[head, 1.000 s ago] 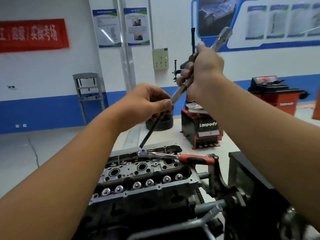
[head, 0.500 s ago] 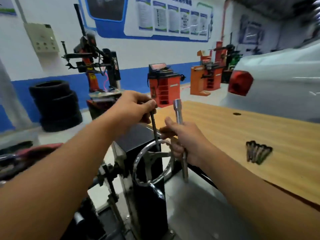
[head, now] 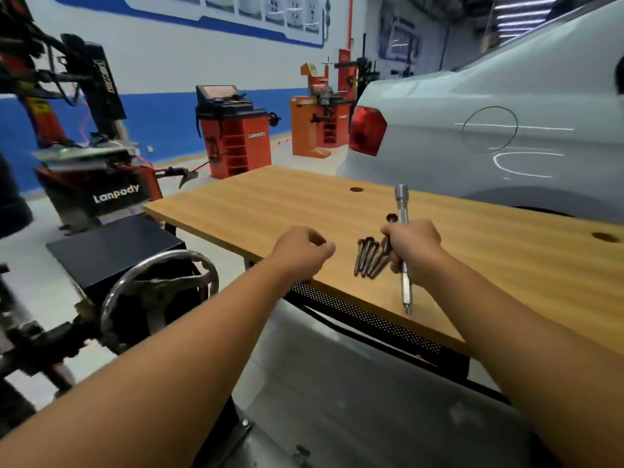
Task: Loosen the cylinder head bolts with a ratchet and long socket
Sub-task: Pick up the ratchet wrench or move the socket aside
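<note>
1. Wood-grain desk (head: pixel 270 204), tan top with round holes in it, near edge running diagonally; a black perforated panel (head: pixel 364 319) hangs under that edge.
2. Long socket (head: pixel 402 204), bright metal, upright and slightly tilted. Its wide end rises above the right hand, its narrow end reaches down to just above the desk's near edge.
3. Right hand (head: pixel 413 246), clenched round the middle of the long socket, over the desk near its near edge. A dark bolt (head: pixel 391 218) also sits in this grip, head showing just left of the socket.
4. Cylinder head bolts (head: pixel 369 256), a small dark bundle lying side by side on the desk, heads away from the near edge, touching or just beside the right hand's fingers on the left.
5. Left hand (head: pixel 300 251), fingers curled, nothing visible in it, over the near edge, left of the bolts and apart from them.
6. Chrome handwheel (head: pixel 158 268) on a black stand, left of the desk.
7. White car (head: pixel 472 96), beyond the desk's far edge; orange workshop machines (head: pixel 236 130) stand by the wall.
</note>
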`<act>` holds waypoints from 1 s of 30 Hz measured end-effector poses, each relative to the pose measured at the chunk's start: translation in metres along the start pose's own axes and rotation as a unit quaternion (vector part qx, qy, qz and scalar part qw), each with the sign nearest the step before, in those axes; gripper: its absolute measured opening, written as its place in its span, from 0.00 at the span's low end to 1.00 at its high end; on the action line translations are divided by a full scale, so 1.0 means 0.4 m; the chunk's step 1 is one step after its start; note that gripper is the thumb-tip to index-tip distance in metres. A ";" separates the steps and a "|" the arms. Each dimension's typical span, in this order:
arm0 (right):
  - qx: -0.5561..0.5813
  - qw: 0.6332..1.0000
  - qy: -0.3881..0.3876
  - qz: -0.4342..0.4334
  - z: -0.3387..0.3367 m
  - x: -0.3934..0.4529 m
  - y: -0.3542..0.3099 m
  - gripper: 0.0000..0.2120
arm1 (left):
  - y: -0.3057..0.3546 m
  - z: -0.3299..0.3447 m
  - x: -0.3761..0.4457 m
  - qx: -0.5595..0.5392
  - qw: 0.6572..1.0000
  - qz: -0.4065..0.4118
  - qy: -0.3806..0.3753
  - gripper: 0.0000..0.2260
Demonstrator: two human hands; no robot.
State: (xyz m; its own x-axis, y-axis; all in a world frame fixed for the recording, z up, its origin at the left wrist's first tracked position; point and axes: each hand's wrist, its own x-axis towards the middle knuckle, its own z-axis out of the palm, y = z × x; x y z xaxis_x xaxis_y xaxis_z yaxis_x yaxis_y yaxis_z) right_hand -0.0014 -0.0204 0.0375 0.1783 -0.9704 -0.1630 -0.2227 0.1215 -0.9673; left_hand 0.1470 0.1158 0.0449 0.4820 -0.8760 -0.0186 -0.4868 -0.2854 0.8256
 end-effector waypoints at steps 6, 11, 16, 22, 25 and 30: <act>-0.037 0.997 -0.014 0.073 -0.060 0.076 0.084 0.12 | -0.009 0.125 0.036 -0.022 0.999 0.001 -0.037 0.18; 0.054 0.991 -0.037 0.118 -0.081 0.096 0.118 0.11 | -0.018 0.159 0.053 0.008 0.997 0.006 -0.075 0.20; 0.074 0.987 -0.046 0.134 -0.084 0.106 0.113 0.09 | -0.031 0.171 0.069 0.002 0.997 0.017 -0.075 0.20; 0.074 0.987 -0.044 0.139 -0.061 0.110 0.104 0.13 | -0.049 0.162 0.064 0.017 0.996 0.025 -0.079 0.20; 0.080 0.983 -0.059 0.157 -0.057 0.101 0.100 0.14 | -0.061 0.150 0.056 0.044 0.995 0.024 -0.083 0.22; 0.090 0.979 -0.053 0.175 -0.074 0.071 0.109 0.16 | -0.085 0.113 0.034 0.064 0.995 0.018 -0.079 0.23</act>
State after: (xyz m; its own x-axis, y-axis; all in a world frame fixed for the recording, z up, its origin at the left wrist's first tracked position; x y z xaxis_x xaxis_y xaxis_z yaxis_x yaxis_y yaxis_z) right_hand -0.0344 -0.0488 -0.0037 0.2217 -0.8364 -0.5012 -0.1171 0.4875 -0.8653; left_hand 0.1372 0.0960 -0.0089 0.3474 -0.9337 -0.0866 -0.5958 -0.2911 0.7485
